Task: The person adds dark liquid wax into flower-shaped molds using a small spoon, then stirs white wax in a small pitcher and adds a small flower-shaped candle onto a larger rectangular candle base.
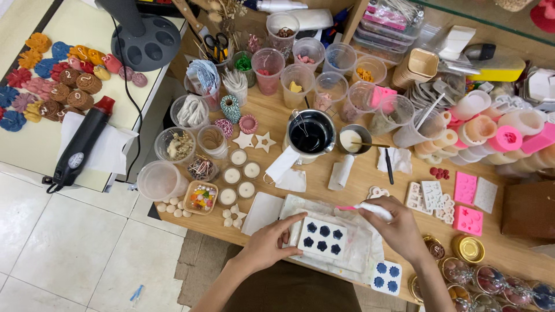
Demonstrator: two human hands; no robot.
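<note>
A white silicone mold with several dark blue flower-shaped fillings lies on a stained white sheet near the table's front edge. My left hand rests against the mold's left side, thumb along its upper edge. My right hand is closed around a small white tool with a pink tip, held just above and right of the mold. A second, smaller mold with blue flowers sits at the front right of the sheet.
A metal pitcher of dark liquid and a small pot stand behind the sheet. Several clear cups, tealights, pink molds, gold tins and a heat gun crowd the wooden table.
</note>
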